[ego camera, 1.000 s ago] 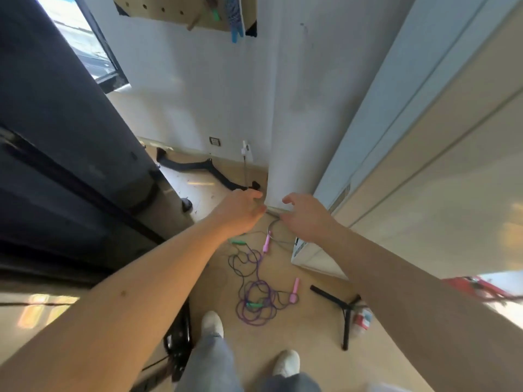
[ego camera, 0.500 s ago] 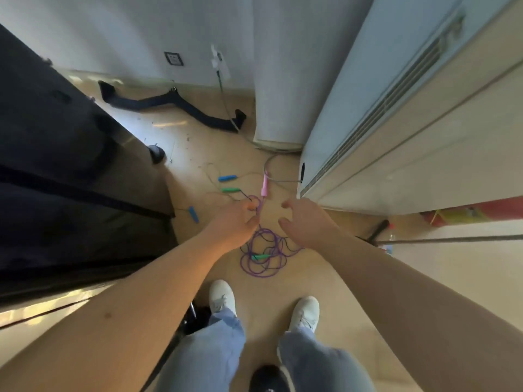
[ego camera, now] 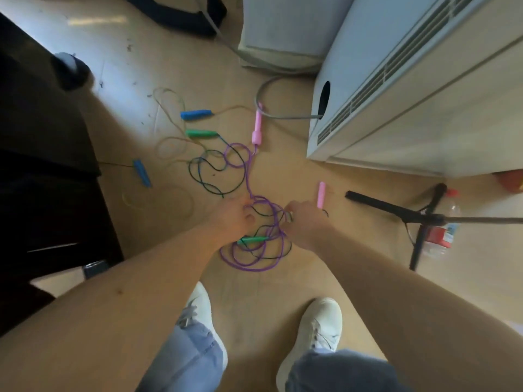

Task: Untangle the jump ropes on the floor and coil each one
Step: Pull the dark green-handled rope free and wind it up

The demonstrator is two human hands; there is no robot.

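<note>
We take the white vented unit (ego camera: pixel 396 108) as the reference for all positions.

1. Ropes. Three jump ropes lie on the floor (ego camera: pixel 283 171) to the left of the unit.
   - The purple rope (ego camera: pixel 248 176) runs from a pink handle (ego camera: pixel 257 128) just off the unit's lower left corner. It ends at a second pink handle (ego camera: pixel 321 195) below that corner.
   - The dark rope (ego camera: pixel 218 176) starts at a green handle (ego camera: pixel 202 133), further left of the unit than the upper pink handle. Its loops cross the purple rope.
   - The pale rope (ego camera: pixel 169 142) lies furthest left of the unit, with two blue handles (ego camera: pixel 196 114) (ego camera: pixel 141 172).

2. Tangle. The purple and dark ropes pile into one tangle (ego camera: pixel 254 258) below and left of the unit. A second green handle (ego camera: pixel 252 239) lies inside it.

3. Hands. Both hands work at the tangle.
   - The left hand (ego camera: pixel 235 219) has its fingers curled into the loops on the side away from the unit.
   - The right hand (ego camera: pixel 305 222) has its fingers curled and pinches strands on the side nearer the unit, just below the lower pink handle.
   - Blur prevents us from telling which rope each hand holds.

4. Surroundings. A grey hose (ego camera: pixel 271 114) enters a round hole in the unit's end face. A black stand (ego camera: pixel 396 210) and a plastic bottle (ego camera: pixel 444 236) lie below the unit.
</note>
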